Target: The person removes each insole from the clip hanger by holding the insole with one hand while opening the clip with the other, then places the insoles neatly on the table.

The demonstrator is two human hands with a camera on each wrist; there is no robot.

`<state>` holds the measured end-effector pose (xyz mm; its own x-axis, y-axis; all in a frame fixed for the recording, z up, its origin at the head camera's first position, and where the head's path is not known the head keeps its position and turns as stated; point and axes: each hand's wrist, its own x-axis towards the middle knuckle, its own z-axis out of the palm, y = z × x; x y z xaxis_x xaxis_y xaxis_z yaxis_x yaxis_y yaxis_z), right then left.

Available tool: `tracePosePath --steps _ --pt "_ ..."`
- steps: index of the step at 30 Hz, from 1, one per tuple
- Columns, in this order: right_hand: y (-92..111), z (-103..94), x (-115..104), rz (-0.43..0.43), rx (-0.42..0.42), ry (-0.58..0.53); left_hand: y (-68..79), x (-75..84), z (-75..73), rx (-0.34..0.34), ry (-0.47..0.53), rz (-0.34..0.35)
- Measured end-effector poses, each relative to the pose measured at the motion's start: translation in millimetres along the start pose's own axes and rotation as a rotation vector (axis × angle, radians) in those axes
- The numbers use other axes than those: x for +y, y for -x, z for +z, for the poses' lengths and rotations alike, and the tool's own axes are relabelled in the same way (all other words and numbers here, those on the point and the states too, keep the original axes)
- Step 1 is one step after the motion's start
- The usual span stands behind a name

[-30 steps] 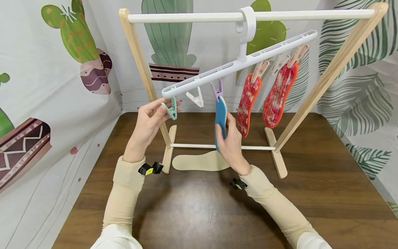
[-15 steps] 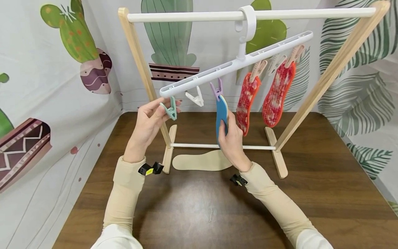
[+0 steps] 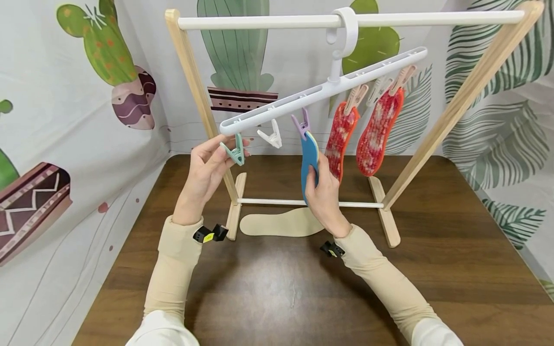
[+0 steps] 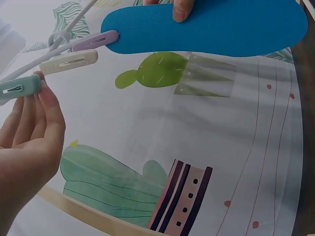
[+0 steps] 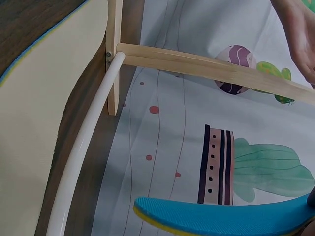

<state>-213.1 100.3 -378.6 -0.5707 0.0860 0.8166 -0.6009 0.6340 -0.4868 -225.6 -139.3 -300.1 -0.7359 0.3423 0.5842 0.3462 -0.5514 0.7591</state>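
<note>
My left hand (image 3: 207, 166) pinches a mint-green clothespin (image 3: 236, 153) under the low left end of a tilted white hanger (image 3: 285, 109). With thumb and fingers, my right hand (image 3: 325, 197) holds a blue insole (image 3: 308, 158), whose upper end sits in a purple clothespin (image 3: 303, 126). That insole (image 4: 206, 29) spans the top of the left wrist view. A white clothespin (image 3: 271, 136) hangs between the mint-green and purple ones. Two red patterned insoles (image 3: 341, 137) hang from pink clothespins on the hanger's raised right side.
A wooden rack (image 3: 193, 91) with a white top bar (image 3: 259, 23) carries the hanger. Its lower bar (image 3: 272, 202) runs close above the table (image 3: 277, 288). A beige insole (image 3: 277, 225) lies flat on the table. Printed cloth (image 3: 138, 43) stands behind.
The hanger has swung a little, its right end shifting left and down. The red insoles have drifted left. My right thumb has moved from the blue insole's edge onto its face.
</note>
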Motion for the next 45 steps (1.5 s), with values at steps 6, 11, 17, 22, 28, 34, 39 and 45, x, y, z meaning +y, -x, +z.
tracePosePath --steps 6,11,17,22,28,34,39,45 --pt "1.1 -0.2 -0.6 0.009 -0.017 -0.008 1.1 -1.3 -0.6 -0.002 0.009 0.002" --pt "0.3 -0.6 -2.2 0.004 -0.017 -0.013 0.9 -3.2 -2.0 -0.001 -0.002 0.001" --pt "0.4 -0.5 -3.3 -0.012 -0.025 -0.025 -0.4 -10.1 -6.0 0.069 -0.037 -0.057" --pt "0.9 -0.7 -3.4 -0.018 -0.029 -0.025 -3.0 -16.0 -6.9 0.137 -0.062 -0.127" --pt "0.6 -0.8 -2.8 -0.015 -0.021 -0.023 -6.5 -22.3 -8.0 0.129 -0.03 -0.157" --pt "2.3 -0.6 -3.0 -0.003 -0.024 -0.01 -8.1 -29.2 -8.4 0.139 -0.068 -0.196" --pt "1.6 -0.7 -3.0 -0.012 -0.024 -0.015 -15.6 -34.0 -8.0 0.139 -0.184 -0.21" --pt "1.7 -0.1 -3.5 -0.021 -0.032 -0.027 -24.2 -39.9 -2.5 0.146 -0.312 -0.206"
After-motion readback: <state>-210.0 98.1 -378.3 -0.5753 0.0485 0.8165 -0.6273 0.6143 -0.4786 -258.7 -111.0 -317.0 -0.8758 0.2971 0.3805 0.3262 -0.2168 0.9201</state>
